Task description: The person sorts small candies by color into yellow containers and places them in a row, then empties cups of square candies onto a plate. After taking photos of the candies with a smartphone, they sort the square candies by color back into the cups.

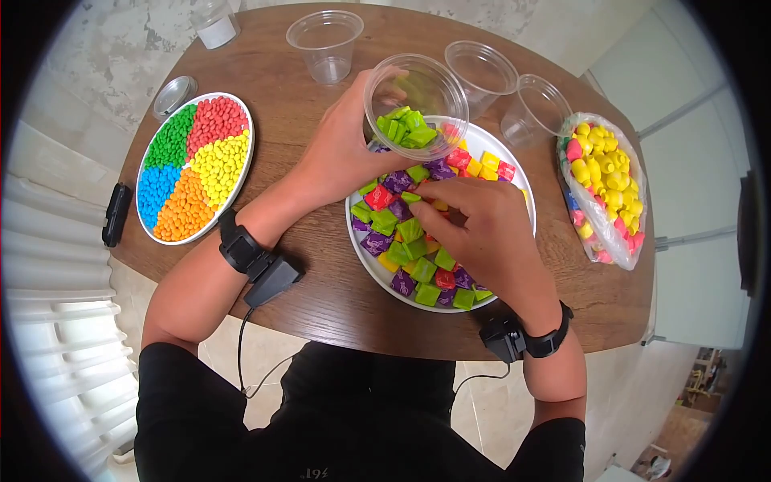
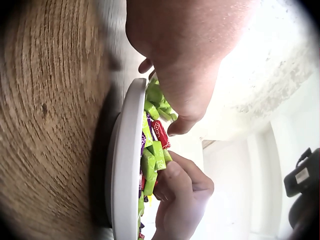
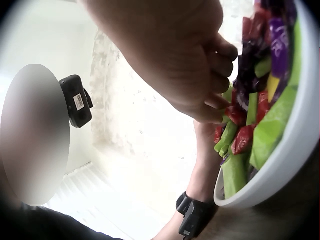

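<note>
My left hand [image 1: 341, 145] grips a clear plastic cup [image 1: 451, 90], tilted over the far side of a round white plate [image 1: 487, 143]. Green wrapped candies [image 1: 411, 131] lie inside the cup. On the plate is a pile of green, purple, red and yellow wrapped candies [image 1: 401, 277]. My right hand [image 1: 491, 229] is low over that pile, its thumb and forefinger pinching a green candy [image 2: 167, 156]. In the right wrist view, the right hand's fingertips overlap the green and red candies near the plate's rim.
Left on the wooden table [image 1: 321, 273], an oval plate [image 1: 249, 161] holds small candies sorted by colour. Three clear cups [image 1: 325, 60] stand along the back. To the right sits a plastic bag [image 1: 602, 217] of yellow and pink pieces. A lidded jar [image 1: 215, 28] is far left.
</note>
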Action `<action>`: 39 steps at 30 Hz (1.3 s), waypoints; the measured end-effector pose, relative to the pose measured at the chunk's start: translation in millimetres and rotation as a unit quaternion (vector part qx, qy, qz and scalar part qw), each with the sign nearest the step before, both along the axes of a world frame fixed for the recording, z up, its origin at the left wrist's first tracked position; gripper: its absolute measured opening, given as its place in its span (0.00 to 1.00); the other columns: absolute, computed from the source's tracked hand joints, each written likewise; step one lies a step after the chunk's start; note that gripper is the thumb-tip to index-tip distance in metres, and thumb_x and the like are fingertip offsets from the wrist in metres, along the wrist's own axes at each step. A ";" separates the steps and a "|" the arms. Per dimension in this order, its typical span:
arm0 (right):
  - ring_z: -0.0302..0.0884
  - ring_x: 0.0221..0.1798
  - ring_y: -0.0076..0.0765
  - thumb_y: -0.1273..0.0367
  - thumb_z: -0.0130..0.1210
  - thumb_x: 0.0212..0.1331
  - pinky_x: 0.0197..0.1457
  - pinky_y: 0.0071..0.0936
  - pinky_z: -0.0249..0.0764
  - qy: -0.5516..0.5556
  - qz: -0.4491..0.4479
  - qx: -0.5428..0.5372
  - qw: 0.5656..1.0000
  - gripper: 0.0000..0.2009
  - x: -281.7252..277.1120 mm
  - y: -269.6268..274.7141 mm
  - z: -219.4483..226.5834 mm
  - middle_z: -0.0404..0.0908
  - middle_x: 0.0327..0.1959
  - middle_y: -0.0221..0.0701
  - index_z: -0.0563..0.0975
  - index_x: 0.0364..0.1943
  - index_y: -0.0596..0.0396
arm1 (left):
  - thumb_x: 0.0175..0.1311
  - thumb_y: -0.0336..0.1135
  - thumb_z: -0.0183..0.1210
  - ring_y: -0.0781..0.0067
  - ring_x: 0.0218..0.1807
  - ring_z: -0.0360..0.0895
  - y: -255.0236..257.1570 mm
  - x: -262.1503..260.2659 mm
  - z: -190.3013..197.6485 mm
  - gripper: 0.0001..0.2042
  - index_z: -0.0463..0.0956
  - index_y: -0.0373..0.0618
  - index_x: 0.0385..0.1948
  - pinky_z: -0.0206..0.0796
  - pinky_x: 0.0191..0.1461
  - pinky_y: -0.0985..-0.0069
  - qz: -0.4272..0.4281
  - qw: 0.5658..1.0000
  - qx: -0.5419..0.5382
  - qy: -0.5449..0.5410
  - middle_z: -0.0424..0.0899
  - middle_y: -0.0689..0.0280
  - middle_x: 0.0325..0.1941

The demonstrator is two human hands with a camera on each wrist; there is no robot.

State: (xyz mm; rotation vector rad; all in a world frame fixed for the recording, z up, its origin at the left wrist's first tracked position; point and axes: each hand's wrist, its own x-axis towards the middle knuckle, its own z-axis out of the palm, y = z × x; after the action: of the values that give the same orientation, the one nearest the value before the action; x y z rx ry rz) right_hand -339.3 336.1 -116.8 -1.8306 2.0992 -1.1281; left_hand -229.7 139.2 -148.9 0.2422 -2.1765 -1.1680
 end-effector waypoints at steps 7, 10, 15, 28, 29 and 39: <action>0.78 0.21 0.21 0.75 0.72 0.55 0.26 0.21 0.70 -0.105 -0.070 -0.062 0.990 0.05 3.3 10.0 21.3 0.84 0.22 0.30 0.85 0.32 0.62 | 0.46 0.28 0.81 0.66 0.66 0.78 0.2 0.4 -0.4 0.45 0.67 0.43 0.71 0.71 0.71 0.67 0.003 0.998 -0.055 0.014 0.79 0.62 0.64; 0.74 0.22 0.14 0.75 0.69 0.61 0.27 0.17 0.67 -0.149 -0.089 -0.146 0.974 0.04 -0.1 7.5 13.7 0.81 0.20 0.25 0.85 0.33 0.63 | 0.45 0.31 0.82 0.64 0.65 0.79 2.1 1.8 4.0 0.45 0.68 0.44 0.71 0.72 0.70 0.66 0.006 0.989 -0.146 0.018 0.79 0.61 0.64; 0.71 0.24 0.12 0.75 0.65 0.66 0.28 0.15 0.63 -0.293 -0.122 -0.150 0.936 0.07 2.2 0.3 14.7 0.82 0.25 0.24 0.88 0.44 0.64 | 0.46 0.33 0.82 0.63 0.65 0.80 3.9 2.7 4.5 0.44 0.69 0.45 0.70 0.72 0.69 0.66 0.011 0.983 -0.183 0.022 0.81 0.60 0.63; 0.74 0.20 0.31 0.65 0.76 0.49 0.28 0.30 0.69 0.037 0.047 0.060 0.996 0.14 4.7 7.4 14.5 0.76 0.18 0.31 0.88 0.38 0.56 | 0.48 0.30 0.81 0.67 0.67 0.79 -0.9 1.1 -0.3 0.45 0.66 0.41 0.72 0.71 0.72 0.66 0.012 0.998 -0.069 0.001 0.79 0.61 0.66; 0.74 0.20 0.31 0.65 0.76 0.49 0.28 0.30 0.69 0.038 0.047 0.059 0.996 0.14 4.4 7.5 13.6 0.76 0.18 0.31 0.88 0.38 0.56 | 0.48 0.30 0.81 0.67 0.67 0.79 -1.1 1.1 -0.2 0.45 0.66 0.41 0.72 0.71 0.72 0.66 0.012 0.998 -0.069 0.001 0.79 0.61 0.66; 0.80 0.23 0.29 0.70 0.72 0.51 0.29 0.28 0.74 0.023 0.054 0.032 0.998 0.09 4.1 9.2 10.9 0.81 0.23 0.31 0.86 0.35 0.56 | 0.48 0.31 0.82 0.68 0.66 0.79 -0.7 0.7 -1.3 0.44 0.67 0.42 0.71 0.71 0.71 0.67 0.008 0.998 -0.063 0.004 0.79 0.61 0.65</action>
State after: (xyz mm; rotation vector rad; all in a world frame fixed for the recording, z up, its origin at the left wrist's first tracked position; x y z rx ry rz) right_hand -335.1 345.4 -105.9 -1.9312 2.0086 -0.9913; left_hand -229.0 138.5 -150.2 0.2005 -2.2279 -1.0156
